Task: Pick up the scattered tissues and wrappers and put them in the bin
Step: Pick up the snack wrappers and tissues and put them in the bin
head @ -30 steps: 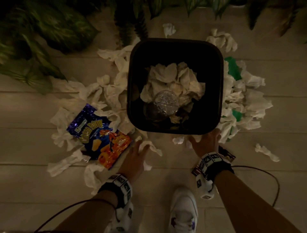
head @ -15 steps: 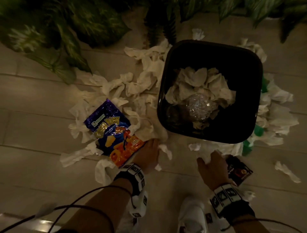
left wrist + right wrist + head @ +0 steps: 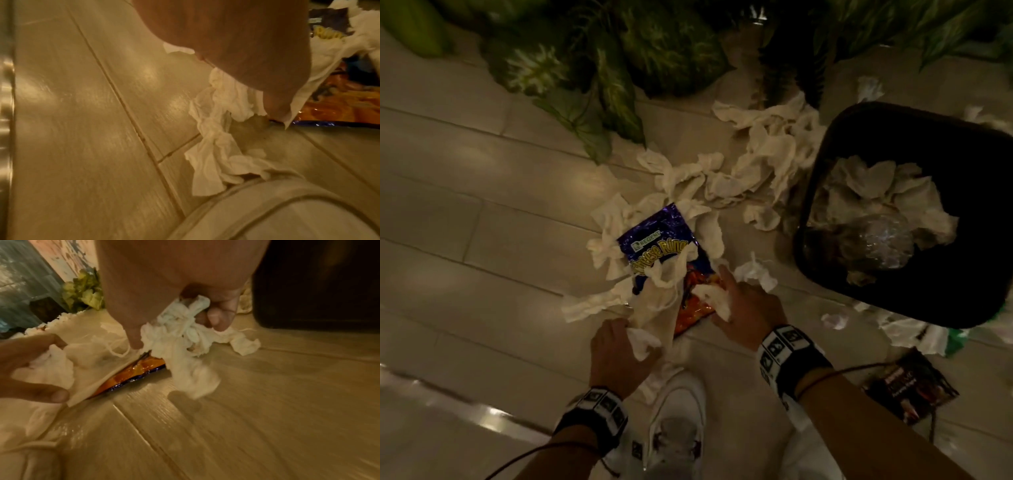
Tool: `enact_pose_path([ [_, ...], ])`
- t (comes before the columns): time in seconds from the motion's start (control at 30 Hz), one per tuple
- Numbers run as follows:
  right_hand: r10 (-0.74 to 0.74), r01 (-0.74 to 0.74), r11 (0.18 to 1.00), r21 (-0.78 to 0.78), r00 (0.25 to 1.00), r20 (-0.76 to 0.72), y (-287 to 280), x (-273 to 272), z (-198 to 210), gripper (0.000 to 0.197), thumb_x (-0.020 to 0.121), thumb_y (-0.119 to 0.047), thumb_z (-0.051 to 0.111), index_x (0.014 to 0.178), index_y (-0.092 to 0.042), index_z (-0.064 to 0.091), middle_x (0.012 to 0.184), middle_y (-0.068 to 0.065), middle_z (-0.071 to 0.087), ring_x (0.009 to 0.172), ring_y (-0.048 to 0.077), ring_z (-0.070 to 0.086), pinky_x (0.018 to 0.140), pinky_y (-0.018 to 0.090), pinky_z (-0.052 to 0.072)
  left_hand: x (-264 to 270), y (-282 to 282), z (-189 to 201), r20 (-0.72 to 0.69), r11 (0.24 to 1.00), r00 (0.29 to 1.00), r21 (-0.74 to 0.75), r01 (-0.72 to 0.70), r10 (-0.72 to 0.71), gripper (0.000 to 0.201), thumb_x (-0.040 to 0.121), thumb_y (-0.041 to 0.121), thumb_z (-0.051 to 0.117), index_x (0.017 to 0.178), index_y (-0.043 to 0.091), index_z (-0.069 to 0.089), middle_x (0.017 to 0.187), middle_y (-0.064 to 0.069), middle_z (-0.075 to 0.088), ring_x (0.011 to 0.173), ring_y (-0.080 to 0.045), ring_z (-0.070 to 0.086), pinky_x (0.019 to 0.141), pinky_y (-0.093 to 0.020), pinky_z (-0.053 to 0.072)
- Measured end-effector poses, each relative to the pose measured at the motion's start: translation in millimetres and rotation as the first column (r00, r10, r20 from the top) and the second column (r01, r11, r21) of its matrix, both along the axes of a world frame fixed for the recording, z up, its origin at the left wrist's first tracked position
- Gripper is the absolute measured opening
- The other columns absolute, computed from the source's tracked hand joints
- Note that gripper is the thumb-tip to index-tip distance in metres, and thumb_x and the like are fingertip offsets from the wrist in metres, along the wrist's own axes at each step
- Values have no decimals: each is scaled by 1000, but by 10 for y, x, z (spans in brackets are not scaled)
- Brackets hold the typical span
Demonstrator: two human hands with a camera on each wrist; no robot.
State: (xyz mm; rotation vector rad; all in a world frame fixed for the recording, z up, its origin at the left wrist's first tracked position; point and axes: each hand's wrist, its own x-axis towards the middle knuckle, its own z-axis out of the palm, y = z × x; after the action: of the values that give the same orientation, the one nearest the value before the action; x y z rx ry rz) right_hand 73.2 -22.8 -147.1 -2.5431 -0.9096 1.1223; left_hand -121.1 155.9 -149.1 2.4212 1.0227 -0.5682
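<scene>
A purple and orange snack wrapper (image 3: 659, 251) lies on the floor among several crumpled white tissues (image 3: 753, 164), left of the black bin (image 3: 825, 154). The bin holds tissues and a clear plastic ball. My left hand (image 3: 619, 346) grips a bunch of tissues (image 3: 218, 142) that drape over the wrapper's near end. My right hand (image 3: 739, 305) holds a wad of tissues (image 3: 185, 327) just above the wrapper's orange corner (image 3: 141, 369). More tissues (image 3: 914, 332) and a green scrap lie at the bin's near right side.
Leafy plants (image 3: 599, 68) line the far edge of the pale plank floor (image 3: 482, 222). A dark wrapper (image 3: 911, 387) lies beside my right forearm. My white shoe (image 3: 678, 421) stands just behind the hands. Cables trail from both wrist bands.
The view swung left, the bin now at the right. Both hands went from the bin's near edge to the snack wrapper and closed on tissues there.
</scene>
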Motion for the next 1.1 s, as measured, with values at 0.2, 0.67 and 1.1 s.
enact_pose_path([
  [0.2,-1,-4,999,35,993,119,407,113,-101,96,78,-55,60,145,-35,-7,121,10,56,107,33,54,80,46,47,46,179,-310,-156,1000,988,28,-11,15,112,41,81,64,118,5,36,149,-25,18,139,-48,13,107,-69,13],
  [0.67,-323,320,946,-48,943,-77,-36,281,-304,56,85,-33,60,134,-12,44,137,16,46,127,35,41,103,41,37,-188,262,-255,93,970,991,-233,-69,93,11,82,6,48,93,4,46,98,-13,45,78,-28,46,71,-41,42],
  [1.1,-716,624,521,583,691,-99,-833,219,2354,24,76,-30,66,91,-26,48,84,3,59,80,5,55,73,10,44,1448,-457,2347,637,911,770,-338,234,39,24,77,12,55,70,26,37,66,15,43,64,5,44,61,-5,34],
])
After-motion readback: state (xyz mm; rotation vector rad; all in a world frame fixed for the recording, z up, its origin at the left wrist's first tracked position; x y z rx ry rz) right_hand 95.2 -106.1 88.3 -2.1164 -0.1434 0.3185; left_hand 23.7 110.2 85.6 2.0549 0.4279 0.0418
